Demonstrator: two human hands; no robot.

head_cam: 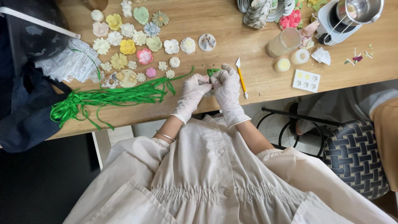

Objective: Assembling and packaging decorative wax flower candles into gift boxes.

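Note:
Both my hands wear white gloves and meet at the near edge of a wooden table point(248, 41). My left hand point(194, 91) and my right hand point(226, 85) pinch a small pale piece between their fingertips, with a short end of green ribbon point(212, 71) sticking up from it. A long bundle of green ribbon strips point(112, 96) lies on the table to the left, one strand running toward my hands. What exactly sits between my fingers is mostly hidden.
Several pastel flower-shaped pieces point(128, 45) lie spread at the back left. An orange-handled modelling tool point(241, 78) lies right of my hands. Further right are round pale discs point(282, 65), a white mould point(306, 80), a clear cup point(284, 42) and a metal pot on a warmer point(356, 12). A woven stool point(356, 157) stands at the right.

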